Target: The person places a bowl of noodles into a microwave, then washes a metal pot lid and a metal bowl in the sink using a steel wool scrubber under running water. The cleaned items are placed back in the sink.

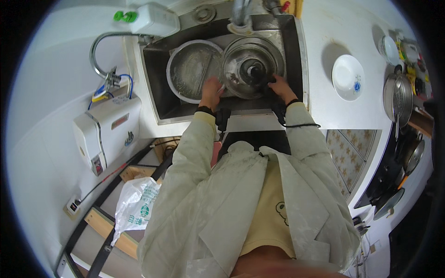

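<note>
Both hands reach into a steel sink (pixel 155 88). In its right half stands a round stainless steel pot (pixel 234 62), with a smaller domed round piece with a black centre, perhaps its lid (pixel 255 70), inside its outline. My left hand (pixel 211 94) is closed at the pot's left edge, beside a small pale grip-like part; its fingertips are partly hidden. My right hand (pixel 282 89) is closed at the pot's right edge by a dark part. Left of the pot sits a pale-rimmed round basin (pixel 174 81) holding cloudy water and thin sticks like chopsticks. My left hand overlaps the basin's near right rim.
A faucet (pixel 241 21) hangs over the sink's back edge. On the right counter are a white bowl (pixel 347 78) and a steel pan (pixel 397 99). At left are a white jug with a green cap (pixel 155 21), a curved metal tap (pixel 95 53) and a white wall-mounted unit (pixel 109 129).
</note>
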A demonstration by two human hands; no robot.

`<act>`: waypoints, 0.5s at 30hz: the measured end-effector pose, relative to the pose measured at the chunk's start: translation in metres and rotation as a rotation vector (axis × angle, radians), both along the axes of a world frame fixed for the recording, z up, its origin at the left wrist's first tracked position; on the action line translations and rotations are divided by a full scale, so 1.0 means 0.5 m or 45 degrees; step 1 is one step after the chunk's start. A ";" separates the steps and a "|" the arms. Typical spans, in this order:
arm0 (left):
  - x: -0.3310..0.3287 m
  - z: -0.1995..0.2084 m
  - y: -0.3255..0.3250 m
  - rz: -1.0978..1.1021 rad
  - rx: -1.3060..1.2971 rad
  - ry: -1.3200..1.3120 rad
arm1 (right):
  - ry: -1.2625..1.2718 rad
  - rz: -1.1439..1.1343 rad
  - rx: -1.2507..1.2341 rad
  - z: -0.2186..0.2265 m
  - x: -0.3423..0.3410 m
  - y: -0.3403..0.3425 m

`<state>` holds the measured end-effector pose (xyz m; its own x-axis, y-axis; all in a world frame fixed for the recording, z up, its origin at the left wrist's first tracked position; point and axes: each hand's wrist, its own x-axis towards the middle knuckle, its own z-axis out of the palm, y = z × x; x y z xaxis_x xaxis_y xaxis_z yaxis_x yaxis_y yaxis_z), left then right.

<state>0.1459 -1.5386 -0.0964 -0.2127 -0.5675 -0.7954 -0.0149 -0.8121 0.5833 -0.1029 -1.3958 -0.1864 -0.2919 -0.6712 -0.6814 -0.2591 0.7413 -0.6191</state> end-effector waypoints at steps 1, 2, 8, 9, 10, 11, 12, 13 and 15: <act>0.003 0.012 -0.003 0.073 -0.025 0.022 | 0.007 -0.042 -0.061 0.020 -0.003 -0.001; 0.012 0.033 -0.007 0.169 -0.003 -0.006 | 0.044 -0.057 -0.127 0.043 -0.005 0.000; 0.036 0.218 -0.006 0.393 -0.373 0.302 | 0.061 -0.222 -0.465 0.214 -0.013 0.010; 0.040 0.253 -0.001 0.433 -0.477 0.371 | 0.063 -0.206 -0.578 0.241 -0.008 0.015; 0.047 0.289 0.006 0.437 -0.660 0.365 | 0.056 -0.202 -0.665 0.267 -0.002 0.021; 0.056 0.324 0.018 0.441 -0.841 0.349 | 0.060 -0.204 -0.664 0.293 0.006 0.030; 0.065 0.357 0.031 0.442 -1.022 0.325 | 0.064 -0.184 -0.675 0.318 0.011 0.037; 0.072 0.387 0.044 0.476 -1.186 0.326 | 0.055 -0.176 -0.667 0.341 0.016 0.044; 0.091 0.438 0.078 0.530 -1.447 0.286 | 0.056 -0.168 -0.668 0.374 0.029 0.049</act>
<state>0.1916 -1.4994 0.1226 0.0815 -0.9707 0.2261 0.3158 0.2403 0.9179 -0.0883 -1.3713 0.0007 -0.4178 -0.8736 -0.2495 -0.2189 0.3633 -0.9056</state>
